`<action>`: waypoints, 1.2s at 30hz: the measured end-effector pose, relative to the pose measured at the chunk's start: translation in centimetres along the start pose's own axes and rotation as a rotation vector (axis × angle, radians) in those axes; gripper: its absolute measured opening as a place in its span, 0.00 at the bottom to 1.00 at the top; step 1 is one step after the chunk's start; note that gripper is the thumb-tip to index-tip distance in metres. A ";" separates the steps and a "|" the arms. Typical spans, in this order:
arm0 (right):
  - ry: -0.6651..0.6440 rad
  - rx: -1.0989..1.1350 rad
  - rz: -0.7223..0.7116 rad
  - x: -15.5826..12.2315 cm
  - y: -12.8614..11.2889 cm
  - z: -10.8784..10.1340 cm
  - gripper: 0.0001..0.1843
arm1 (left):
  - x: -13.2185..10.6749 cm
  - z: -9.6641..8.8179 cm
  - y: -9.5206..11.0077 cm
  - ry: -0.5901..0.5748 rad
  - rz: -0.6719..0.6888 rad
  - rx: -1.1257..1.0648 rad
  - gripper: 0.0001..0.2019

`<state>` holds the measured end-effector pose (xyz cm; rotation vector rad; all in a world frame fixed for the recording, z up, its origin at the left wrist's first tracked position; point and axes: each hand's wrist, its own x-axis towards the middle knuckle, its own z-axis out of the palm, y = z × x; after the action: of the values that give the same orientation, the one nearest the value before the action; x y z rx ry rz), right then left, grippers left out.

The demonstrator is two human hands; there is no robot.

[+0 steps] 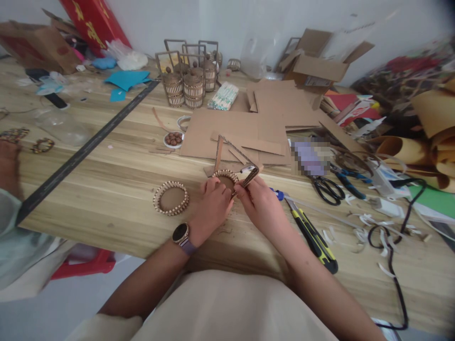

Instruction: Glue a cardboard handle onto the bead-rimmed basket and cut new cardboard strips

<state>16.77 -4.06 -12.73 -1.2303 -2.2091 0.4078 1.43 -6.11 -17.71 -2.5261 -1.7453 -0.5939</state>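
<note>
My left hand (213,203), a watch on its wrist, closes round the near rim of a small round cardboard tray (226,179) edged with short pale sticks. Against the tray's right side, my right hand (261,201) pinches a folded cardboard strip (239,150), bent into an angular frame that rises over the tray. My fingers hide where strip and tray meet. A second round tray (171,198) of the same make lies flat to the left of my left hand. Cardboard sheets and cut strips (263,143) lie just beyond my hands.
Several small lidded baskets with tall handles (194,87) stand at the back. A bowl of brown balls (173,139) sits left of the cardboard. To the right lie a box cutter (314,237), scissors (329,190), pliers (350,183) and a black cord (391,265). Another person's arm (10,166) rests far left.
</note>
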 end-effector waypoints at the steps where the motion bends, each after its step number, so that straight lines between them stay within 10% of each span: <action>1: -0.002 -0.002 0.001 0.0 0.0 0.0 0.11 | 0.0 0.0 0.0 0.000 0.004 0.006 0.05; 23: 0.015 -0.127 -0.049 -1.9 0.3 -2.7 0.16 | 0.3 0.1 -0.1 0.006 0.008 0.014 0.08; 31: -0.021 0.494 0.150 -2.7 1.1 -2.2 0.36 | 0.2 0.4 -0.2 -0.018 -0.026 -0.036 0.07; 36: -0.011 0.299 0.186 -1.2 1.9 0.4 0.19 | 0.1 0.2 -0.3 -0.031 -0.024 -0.042 0.06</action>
<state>18.28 -4.04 -14.42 -1.2706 -1.9600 0.7891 1.22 -5.86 -17.97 -2.5595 -1.7942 -0.6026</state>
